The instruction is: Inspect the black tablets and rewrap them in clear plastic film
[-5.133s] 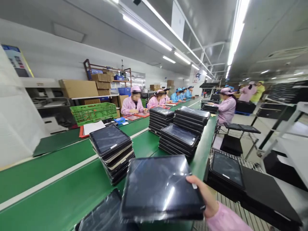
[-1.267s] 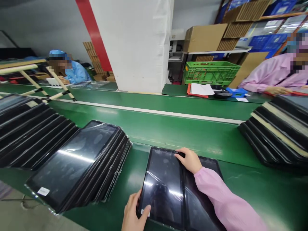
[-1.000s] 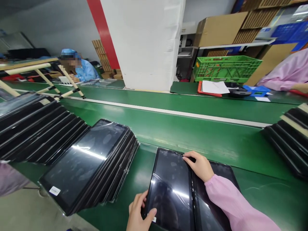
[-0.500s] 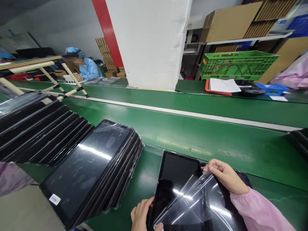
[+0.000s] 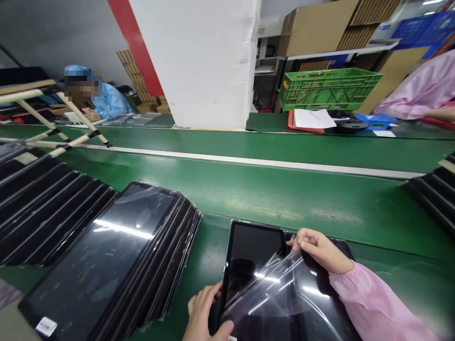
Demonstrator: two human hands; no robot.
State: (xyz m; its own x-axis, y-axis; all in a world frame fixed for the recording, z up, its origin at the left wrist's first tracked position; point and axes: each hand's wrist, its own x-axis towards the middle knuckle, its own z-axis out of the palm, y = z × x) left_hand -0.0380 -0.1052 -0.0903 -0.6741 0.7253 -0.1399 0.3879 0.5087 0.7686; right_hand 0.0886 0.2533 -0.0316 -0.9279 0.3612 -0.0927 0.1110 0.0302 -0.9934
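Note:
A black tablet screen [image 5: 254, 241] lies on the green bench in front of me, its lower part beneath a clear protective film [image 5: 265, 289]. My right hand [image 5: 322, 251] pinches the film's upper corner and holds it lifted off the glass, so that creased folds run down to the lower left. At the screen's left edge, my left hand [image 5: 206, 310] grips the side, with the thumb over the lower front near a small white label. Under the film and my right forearm lies another dark panel [image 5: 320, 289], partly covered.
Overlapping film-wrapped screens [image 5: 117, 246] fan out on the left, with another row [image 5: 42, 208] behind. More dark panels [image 5: 437, 194] stand at the right edge. Across the green bench [image 5: 213, 182] are a pipe frame [image 5: 76, 113], a white pillar, a green crate [image 5: 330, 90] and two people.
My right hand still holds the film, whose folds have shifted and spread. The left thumb has moved slightly up and left. The whole view has turned a little to the right.

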